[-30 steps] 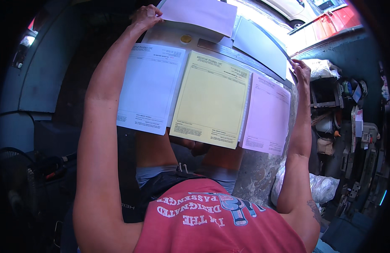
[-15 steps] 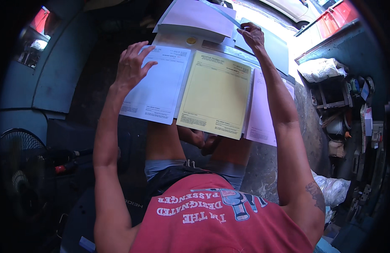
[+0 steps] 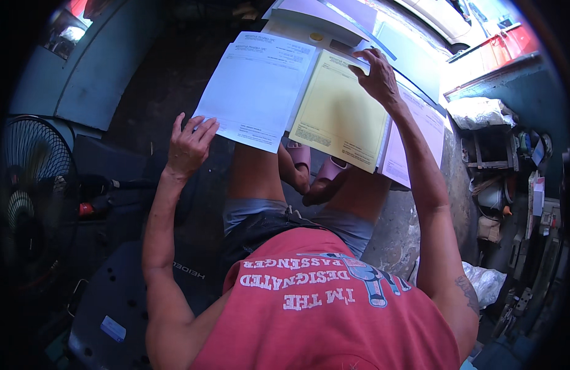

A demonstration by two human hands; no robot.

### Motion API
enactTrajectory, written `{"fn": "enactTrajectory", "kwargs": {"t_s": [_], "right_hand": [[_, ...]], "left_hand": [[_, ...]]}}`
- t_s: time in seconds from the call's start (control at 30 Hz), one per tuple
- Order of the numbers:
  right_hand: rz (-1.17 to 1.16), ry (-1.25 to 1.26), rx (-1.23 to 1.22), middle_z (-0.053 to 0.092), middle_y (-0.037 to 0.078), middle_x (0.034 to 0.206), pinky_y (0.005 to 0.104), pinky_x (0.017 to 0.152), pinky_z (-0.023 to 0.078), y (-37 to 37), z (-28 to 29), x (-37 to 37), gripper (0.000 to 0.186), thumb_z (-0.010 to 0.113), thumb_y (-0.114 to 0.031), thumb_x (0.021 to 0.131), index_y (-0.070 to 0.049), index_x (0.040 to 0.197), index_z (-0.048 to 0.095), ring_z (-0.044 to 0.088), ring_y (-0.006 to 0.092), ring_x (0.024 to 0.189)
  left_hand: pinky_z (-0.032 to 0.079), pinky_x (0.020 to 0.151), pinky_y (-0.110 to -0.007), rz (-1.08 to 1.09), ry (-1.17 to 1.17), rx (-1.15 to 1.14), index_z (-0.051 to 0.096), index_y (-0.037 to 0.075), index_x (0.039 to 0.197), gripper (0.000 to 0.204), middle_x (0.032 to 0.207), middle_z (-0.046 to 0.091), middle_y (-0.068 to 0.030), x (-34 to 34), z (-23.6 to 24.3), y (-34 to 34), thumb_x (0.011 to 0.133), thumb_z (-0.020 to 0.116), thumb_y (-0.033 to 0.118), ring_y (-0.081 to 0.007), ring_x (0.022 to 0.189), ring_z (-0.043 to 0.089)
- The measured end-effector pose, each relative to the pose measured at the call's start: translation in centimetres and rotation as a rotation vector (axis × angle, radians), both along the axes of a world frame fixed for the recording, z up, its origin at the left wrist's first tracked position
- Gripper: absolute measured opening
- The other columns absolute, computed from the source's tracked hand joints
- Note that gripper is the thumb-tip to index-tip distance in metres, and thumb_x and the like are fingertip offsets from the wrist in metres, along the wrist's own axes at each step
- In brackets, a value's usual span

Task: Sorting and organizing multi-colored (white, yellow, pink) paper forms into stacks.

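Note:
A stack of white printed forms (image 3: 254, 92) lies on the left of the work surface, its top sheet out of line with the one beneath. My left hand (image 3: 189, 145) is at the lower left corner of that top sheet, fingertips over the paper and closed on its edge; the underside of the grip is hidden. Beside it lies a yellow form stack (image 3: 334, 114). Over its upper right part hovers my right hand (image 3: 378, 77), fingers bent and thumb apart, holding nothing. A pink form stack (image 3: 414, 132) lies farther right, partly behind my right forearm.
A long flat metal strip (image 3: 352, 21) rests across pale sheets at the back. Near it sits a small round yellow disc (image 3: 316, 37). A black fan (image 3: 35, 154) stands at left. White wrapped bundles (image 3: 480, 113) and clutter line the right wall.
My left hand has gone from the top of the white forms to their lower left corner, and the top sheet has shifted. My right hand has left the metal strip. The view has turned.

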State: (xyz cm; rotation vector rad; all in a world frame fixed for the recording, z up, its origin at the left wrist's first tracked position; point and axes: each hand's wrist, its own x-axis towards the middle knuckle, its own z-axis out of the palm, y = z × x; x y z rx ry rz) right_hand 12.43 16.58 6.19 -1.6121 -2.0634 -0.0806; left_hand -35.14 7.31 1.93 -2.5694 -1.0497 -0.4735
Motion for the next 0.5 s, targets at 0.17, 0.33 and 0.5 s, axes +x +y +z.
{"fn": "enactTrajectory", "kwargs": {"t_s": [0.17,0.33,0.5], "right_hand": [[0.273,0.034,-0.064,0.064,0.014,0.127,0.0428,0.097,0.054,-7.8,2.4,-7.4,0.052,0.081,-0.037,0.087,-0.007,0.126,0.066,0.062,0.0319,0.118],[0.444,-0.167,0.286,0.06,0.016,0.138,0.0485,0.108,0.047,-10.6,4.0,-12.1,0.07,0.087,-0.035,0.079,-0.006,0.136,0.059,0.058,0.0331,0.128],[0.318,-0.346,0.058,0.075,0.011,0.096,0.0406,0.08,0.058,-10.7,3.4,-9.1,0.027,0.066,-0.008,0.088,-0.01,0.115,0.068,0.073,0.0294,0.093]], "left_hand": [[0.048,0.103,-0.054,-0.032,-0.218,-0.051,0.073,0.011,0.107,0.021,0.11,0.075,-0.0033,1.5,2.5,0.3,0.087,0.074,0.006,-0.0241,0.108,0.069],[0.05,0.1,-0.054,-0.156,-0.296,0.094,0.074,0.011,0.106,0.02,0.107,0.074,-0.0045,7.7,5.4,0.7,0.086,0.076,0.009,-0.0248,0.106,0.069],[0.049,0.1,-0.054,-0.281,-0.235,0.137,0.073,0.013,0.109,0.024,0.111,0.073,-0.0027,15.0,5.6,-0.1,0.086,0.079,0.017,-0.0238,0.11,0.067]]}}
